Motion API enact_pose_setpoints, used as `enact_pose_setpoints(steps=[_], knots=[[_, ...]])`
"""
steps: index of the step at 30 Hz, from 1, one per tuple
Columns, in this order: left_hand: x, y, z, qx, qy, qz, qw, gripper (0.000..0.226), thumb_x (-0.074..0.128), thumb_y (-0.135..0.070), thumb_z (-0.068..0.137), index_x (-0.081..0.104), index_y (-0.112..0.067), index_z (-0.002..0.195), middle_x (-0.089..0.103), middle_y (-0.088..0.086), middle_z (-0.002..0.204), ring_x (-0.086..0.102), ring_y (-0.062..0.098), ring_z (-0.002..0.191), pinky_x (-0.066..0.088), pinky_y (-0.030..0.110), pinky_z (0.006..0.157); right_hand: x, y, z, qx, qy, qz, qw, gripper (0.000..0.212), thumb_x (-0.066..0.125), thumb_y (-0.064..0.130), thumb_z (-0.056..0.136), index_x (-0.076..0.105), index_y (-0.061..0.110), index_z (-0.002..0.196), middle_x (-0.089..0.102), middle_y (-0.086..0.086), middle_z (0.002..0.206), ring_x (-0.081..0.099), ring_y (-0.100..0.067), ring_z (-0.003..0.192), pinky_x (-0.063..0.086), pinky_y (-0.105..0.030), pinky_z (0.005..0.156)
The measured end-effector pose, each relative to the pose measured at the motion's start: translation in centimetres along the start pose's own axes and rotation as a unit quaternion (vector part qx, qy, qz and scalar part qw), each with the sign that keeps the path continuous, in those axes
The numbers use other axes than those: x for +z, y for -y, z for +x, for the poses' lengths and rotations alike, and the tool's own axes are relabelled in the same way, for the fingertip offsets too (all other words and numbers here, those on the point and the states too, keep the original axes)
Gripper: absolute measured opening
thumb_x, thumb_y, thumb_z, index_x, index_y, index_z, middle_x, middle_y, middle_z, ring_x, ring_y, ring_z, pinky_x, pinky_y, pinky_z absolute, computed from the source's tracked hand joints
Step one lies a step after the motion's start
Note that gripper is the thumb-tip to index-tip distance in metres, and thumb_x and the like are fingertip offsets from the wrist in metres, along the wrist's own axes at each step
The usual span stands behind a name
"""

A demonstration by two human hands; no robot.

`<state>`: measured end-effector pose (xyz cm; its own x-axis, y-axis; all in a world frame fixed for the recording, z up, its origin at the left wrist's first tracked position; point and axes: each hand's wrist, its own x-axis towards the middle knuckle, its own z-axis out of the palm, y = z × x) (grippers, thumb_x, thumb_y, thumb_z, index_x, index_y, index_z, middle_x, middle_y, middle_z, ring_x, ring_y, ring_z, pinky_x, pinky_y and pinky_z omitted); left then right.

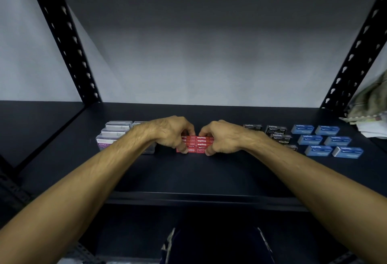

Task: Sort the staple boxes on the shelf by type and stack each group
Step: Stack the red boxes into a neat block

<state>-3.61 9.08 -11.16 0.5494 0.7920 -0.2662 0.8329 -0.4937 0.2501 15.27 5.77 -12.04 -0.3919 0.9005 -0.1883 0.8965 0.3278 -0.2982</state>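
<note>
Several red staple boxes lie packed together in rows at the middle of the dark shelf. My left hand grips their left end and my right hand grips their right end, fingers curled over the boxes. Black staple boxes sit to the right, partly hidden by my right forearm. Farther right, several blue staple boxes lie in two columns. At the left stand clear and purple boxes, partly behind my left forearm.
Black slotted shelf uprights rise at the left and right. A bundle of cloth and paper lies at the far right edge. The shelf's front lip runs below my arms, with a dark opening underneath.
</note>
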Motion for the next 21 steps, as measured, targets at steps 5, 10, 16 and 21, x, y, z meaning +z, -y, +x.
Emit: enact_pose_setpoints(steps=[5, 10, 16, 21], knots=[[0.0, 0.1, -0.1, 0.001, -0.001, 0.002, 1.000, 0.045, 0.082, -0.031, 0.075, 0.063, -0.029, 0.116, 0.068, -0.003, 0.099, 0.064, 0.014, 0.088, 0.052, 0.029, 0.079, -0.1, 0.2, 0.1, -0.003, 0.005, 0.002, 1.000, 0.050, 0.078, 0.031, 0.081, 0.061, 0.024, 0.128, 0.063, 0.008, 0.099, 0.058, -0.008, 0.082, 0.042, -0.021, 0.063], [-0.2, -0.2, -0.4, -0.005, 0.014, 0.004, 1.000, 0.052, 0.082, -0.037, 0.075, 0.060, -0.029, 0.121, 0.067, -0.003, 0.107, 0.063, 0.014, 0.093, 0.053, 0.032, 0.086, -0.1, 0.3, -0.1, 0.008, 0.009, 0.009, 1.000, 0.064, 0.079, 0.033, 0.079, 0.053, 0.024, 0.137, 0.059, 0.008, 0.107, 0.058, -0.010, 0.090, 0.043, -0.023, 0.070], [-1.7, -1.4, -1.1, -0.034, -0.044, 0.016, 0.998, 0.081, 0.067, -0.074, 0.068, 0.054, -0.029, 0.134, 0.061, -0.009, 0.130, 0.058, 0.014, 0.114, 0.048, 0.035, 0.100, -2.0, -0.7, -1.9, 0.039, -0.022, 0.033, 0.998, 0.083, 0.079, 0.045, 0.075, 0.041, 0.028, 0.146, 0.055, 0.001, 0.135, 0.055, -0.016, 0.116, 0.046, -0.031, 0.093], [-1.6, -5.2, 0.6, 0.012, -0.173, -0.069, 0.982, 0.056, 0.063, -0.065, 0.081, 0.064, -0.026, 0.120, 0.066, -0.009, 0.114, 0.062, 0.012, 0.104, 0.051, 0.032, 0.091, -4.2, -3.5, -5.3, 0.072, -0.085, 0.061, 0.992, 0.056, 0.073, 0.044, 0.082, 0.054, 0.029, 0.133, 0.060, 0.008, 0.118, 0.059, -0.012, 0.104, 0.047, -0.029, 0.086]])
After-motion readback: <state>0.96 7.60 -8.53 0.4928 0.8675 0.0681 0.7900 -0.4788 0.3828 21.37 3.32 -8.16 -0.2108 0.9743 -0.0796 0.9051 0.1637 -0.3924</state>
